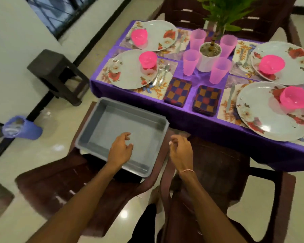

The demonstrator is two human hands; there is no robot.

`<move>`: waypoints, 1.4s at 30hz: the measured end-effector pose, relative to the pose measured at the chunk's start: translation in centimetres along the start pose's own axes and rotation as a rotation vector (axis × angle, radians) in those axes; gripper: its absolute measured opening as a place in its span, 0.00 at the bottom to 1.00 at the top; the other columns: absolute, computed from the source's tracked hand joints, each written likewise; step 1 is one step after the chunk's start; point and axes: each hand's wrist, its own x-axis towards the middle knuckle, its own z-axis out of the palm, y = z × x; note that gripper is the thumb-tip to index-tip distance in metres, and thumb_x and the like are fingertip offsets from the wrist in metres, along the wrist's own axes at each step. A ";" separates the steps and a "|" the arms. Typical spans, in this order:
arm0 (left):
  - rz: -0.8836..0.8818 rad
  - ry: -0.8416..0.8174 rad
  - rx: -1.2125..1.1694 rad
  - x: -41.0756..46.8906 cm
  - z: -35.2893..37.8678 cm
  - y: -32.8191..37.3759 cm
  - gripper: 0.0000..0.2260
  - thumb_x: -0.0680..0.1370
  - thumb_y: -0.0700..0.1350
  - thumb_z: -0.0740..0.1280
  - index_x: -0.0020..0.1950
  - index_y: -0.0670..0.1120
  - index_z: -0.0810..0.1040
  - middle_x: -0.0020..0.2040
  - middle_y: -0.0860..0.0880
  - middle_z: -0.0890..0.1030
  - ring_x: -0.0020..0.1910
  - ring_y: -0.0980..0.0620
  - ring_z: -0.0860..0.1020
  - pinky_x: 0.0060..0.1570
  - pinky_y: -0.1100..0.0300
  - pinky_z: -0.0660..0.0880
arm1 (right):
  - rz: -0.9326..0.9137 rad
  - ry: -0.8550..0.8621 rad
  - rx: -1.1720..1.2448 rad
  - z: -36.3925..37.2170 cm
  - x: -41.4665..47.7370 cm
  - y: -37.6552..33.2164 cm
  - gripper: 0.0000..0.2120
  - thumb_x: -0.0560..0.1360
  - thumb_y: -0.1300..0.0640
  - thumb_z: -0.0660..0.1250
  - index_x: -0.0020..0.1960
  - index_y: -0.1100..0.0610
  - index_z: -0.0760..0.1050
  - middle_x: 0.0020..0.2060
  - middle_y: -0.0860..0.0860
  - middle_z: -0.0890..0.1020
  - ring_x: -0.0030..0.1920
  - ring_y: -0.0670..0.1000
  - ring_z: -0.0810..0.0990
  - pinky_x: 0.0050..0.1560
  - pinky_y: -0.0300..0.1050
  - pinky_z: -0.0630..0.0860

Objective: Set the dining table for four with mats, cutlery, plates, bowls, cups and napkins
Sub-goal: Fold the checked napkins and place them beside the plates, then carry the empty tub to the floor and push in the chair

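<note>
Grey plastic lies under our left hand (120, 149), which hovers over the near half of the tray (88, 123) with fingers loosely curled and nothing held. Our right hand (180, 149) hangs just beside the tray's right rim, fingers just as loose and also holding nothing. The tray shows its bare floor and rests on the seat of a brown chair (56, 181). A second chair (218, 165) stands below the right hand, against the table's near side.

Out to the table (209, 125), draped in purple cloth. We count four floral mats (225, 111) and four flowered plates (130, 72), one on each mat. There are four pink bowls (148, 59), one on each plate, and four pink cups (220, 71) ringed round a white potted plant (208, 57) in the middle. The cutlery (162, 73) lies on the mats beside the plates, too blurred for us to count the pieces. Two checked napkin piles (177, 92) sit side by side at the near edge, between the two near mats, with a strip of cloth parting them.

The near-right plate comes right up to the table's near edge, and both right-hand plates run out of view. Bare purple shows between napkins and cups. To the left, pale floor tiles (63, 130) lie open between the tray's chair and a dark stool (58, 74) by the wall.
</note>
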 end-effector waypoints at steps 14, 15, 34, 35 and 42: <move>0.040 0.127 0.003 -7.8 -18.9 -12.0 0.22 0.82 0.47 0.67 0.76 0.50 0.70 0.66 0.49 0.78 0.54 0.48 0.80 0.59 0.47 0.77 | -0.026 -0.195 0.113 10.5 -10.3 -15.6 0.11 0.80 0.56 0.69 0.62 0.51 0.78 0.43 0.43 0.80 0.43 0.43 0.79 0.49 0.44 0.78; 0.065 0.125 0.028 -7.8 -20.5 -13.6 0.24 0.82 0.49 0.67 0.78 0.52 0.67 0.69 0.49 0.76 0.60 0.47 0.79 0.61 0.48 0.76 | -0.020 -0.190 0.127 11.9 -10.8 -17.0 0.13 0.81 0.54 0.69 0.65 0.51 0.77 0.44 0.44 0.81 0.44 0.44 0.80 0.50 0.44 0.79; 0.265 0.222 0.256 2.2 -43.1 -36.2 0.41 0.79 0.72 0.52 0.85 0.53 0.45 0.85 0.47 0.47 0.82 0.42 0.53 0.76 0.43 0.58 | -0.332 -0.037 -0.284 36.4 -9.3 -40.4 0.38 0.81 0.35 0.58 0.83 0.51 0.49 0.83 0.49 0.53 0.82 0.52 0.53 0.82 0.57 0.52; 0.298 0.218 0.278 3.5 -43.9 -36.7 0.41 0.79 0.72 0.52 0.85 0.53 0.44 0.85 0.48 0.45 0.83 0.42 0.52 0.76 0.42 0.58 | -0.333 -0.021 -0.309 37.5 -8.5 -41.0 0.38 0.81 0.35 0.57 0.84 0.49 0.47 0.83 0.48 0.50 0.83 0.52 0.51 0.82 0.57 0.48; 0.505 0.105 0.354 15.2 -49.0 -36.9 0.39 0.80 0.71 0.53 0.85 0.54 0.43 0.85 0.49 0.44 0.82 0.43 0.56 0.76 0.40 0.61 | -0.190 0.081 -0.262 42.5 -2.9 -42.9 0.39 0.81 0.40 0.61 0.84 0.50 0.46 0.84 0.49 0.46 0.83 0.52 0.46 0.81 0.60 0.49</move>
